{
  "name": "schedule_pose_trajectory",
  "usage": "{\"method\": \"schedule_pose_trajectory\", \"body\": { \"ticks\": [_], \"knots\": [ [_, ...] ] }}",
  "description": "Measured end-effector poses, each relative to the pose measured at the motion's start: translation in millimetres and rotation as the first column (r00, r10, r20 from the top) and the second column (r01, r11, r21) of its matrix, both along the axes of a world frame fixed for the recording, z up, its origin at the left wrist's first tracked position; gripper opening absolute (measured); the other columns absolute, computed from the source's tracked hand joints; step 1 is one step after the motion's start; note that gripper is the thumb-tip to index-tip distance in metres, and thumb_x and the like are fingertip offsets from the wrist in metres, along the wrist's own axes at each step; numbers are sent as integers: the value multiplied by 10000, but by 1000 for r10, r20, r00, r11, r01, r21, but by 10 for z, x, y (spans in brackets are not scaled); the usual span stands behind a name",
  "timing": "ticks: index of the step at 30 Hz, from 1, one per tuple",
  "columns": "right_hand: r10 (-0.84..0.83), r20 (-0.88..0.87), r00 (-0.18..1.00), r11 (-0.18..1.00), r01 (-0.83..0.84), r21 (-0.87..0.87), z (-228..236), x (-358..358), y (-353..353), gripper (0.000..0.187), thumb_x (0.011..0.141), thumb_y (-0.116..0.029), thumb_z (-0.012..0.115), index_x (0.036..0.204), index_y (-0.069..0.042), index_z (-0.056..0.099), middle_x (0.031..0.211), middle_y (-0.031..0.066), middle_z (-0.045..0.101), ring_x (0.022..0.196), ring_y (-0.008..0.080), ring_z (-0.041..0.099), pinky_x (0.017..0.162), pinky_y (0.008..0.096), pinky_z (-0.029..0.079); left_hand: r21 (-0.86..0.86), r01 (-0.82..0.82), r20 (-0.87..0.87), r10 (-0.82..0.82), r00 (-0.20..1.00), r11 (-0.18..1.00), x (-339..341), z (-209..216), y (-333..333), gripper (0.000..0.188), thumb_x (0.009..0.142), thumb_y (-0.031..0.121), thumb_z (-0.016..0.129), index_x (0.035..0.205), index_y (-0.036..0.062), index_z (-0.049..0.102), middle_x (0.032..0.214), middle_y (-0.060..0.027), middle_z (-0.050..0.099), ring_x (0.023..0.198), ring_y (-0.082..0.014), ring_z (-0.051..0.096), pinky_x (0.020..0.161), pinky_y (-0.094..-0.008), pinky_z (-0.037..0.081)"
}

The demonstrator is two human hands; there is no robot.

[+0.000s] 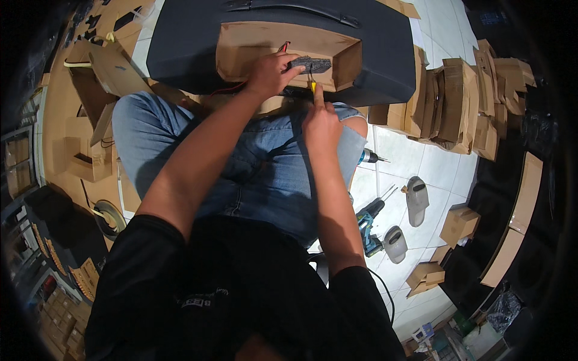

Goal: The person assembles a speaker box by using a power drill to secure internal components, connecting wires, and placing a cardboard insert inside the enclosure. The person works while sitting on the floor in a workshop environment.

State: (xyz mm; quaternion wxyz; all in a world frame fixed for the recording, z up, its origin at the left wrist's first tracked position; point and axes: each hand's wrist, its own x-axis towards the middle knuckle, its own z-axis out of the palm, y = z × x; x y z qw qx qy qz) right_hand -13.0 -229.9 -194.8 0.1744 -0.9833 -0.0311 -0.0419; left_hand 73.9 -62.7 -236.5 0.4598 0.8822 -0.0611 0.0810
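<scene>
In front of me lies a large black cabinet [186, 36], with a bare brown recess [259, 36] opening in its side. A dark grey, rough-looking flat piece [319, 65] is inside the recess. My left hand [270, 75] reaches in from the left, its thumb and forefinger closed about the piece's left end. From the right, my right hand [323, 123] grips a yellow-handled tool [313, 87], forefinger stretched along it. The tool's thin dark shaft meets the grey piece; its tip is too small to make out. Red wire [227, 90] runs beside my left wrist.
A black strap handle [295, 9] crosses the cabinet's top. Right of my knee lie a power drill [368, 225], another drill's tip [376, 157] and grey slippers [416, 201]. Folded cardboard [451, 105] is stacked at right; open cartons [90, 156] and a tape roll [109, 219] are at left.
</scene>
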Motion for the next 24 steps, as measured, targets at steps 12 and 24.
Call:
{"method": "schedule_pose_trajectory", "body": {
  "ticks": [12,24],
  "knots": [
    [-19,-106,994,999,16,-29,101,-341,-61,561,942,-183,627,1487,-122,507,935,206,706,740,380,717,643,480,587,-232,-218,-88,203,975,948,88,-112,-26,393,911,322,755,1148,14,696,821,-117,720,735,-178,691,695,-320,548],
    [-41,88,995,970,19,240,51,-444,-175,563,901,-151,697,1445,-117,554,851,204,688,725,391,699,646,478,562,-698,-132,-198,-13,980,704,-100,132,143,327,943,214,733,1154,-12,626,905,-73,698,806,-130,677,682,-269,549]
  ]
}}
